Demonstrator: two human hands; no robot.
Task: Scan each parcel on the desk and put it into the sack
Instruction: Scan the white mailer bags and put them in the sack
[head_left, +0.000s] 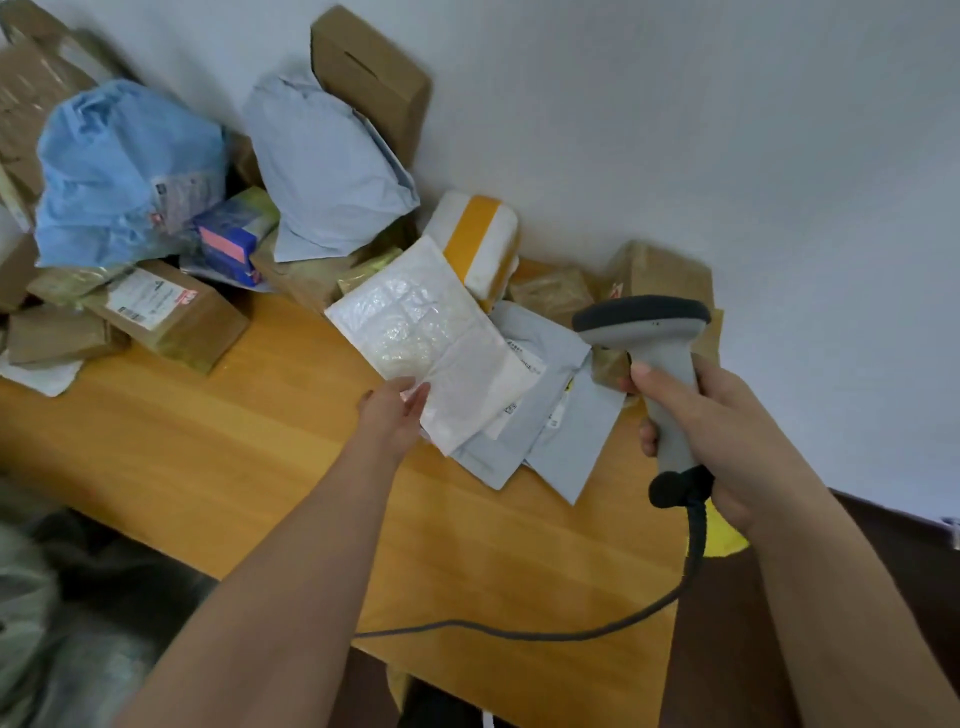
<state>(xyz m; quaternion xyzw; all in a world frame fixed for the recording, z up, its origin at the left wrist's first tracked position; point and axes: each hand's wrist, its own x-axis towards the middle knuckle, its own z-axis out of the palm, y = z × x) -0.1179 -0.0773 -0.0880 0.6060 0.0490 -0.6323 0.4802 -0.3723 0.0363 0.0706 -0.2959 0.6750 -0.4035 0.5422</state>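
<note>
My left hand (390, 413) grips a white bubble-wrap mailer (426, 332) by its near corner, lifted above the wooden desk (249, 447). My right hand (711, 431) holds a grey barcode scanner (654, 338) by its handle, head pointing left toward the mailer. Under the mailer lie two flat grey poly mailers (550, 431) with labels. A grey-green sack (21, 613) shows blurred at the lower left edge.
Parcels pile along the wall: a blue plastic bag (124, 171), a pale grey bag (322, 166), cardboard boxes (171, 312), an upright box (369, 73), and a white parcel with yellow tape (480, 234). The scanner cable (571, 631) trails across the desk's near edge.
</note>
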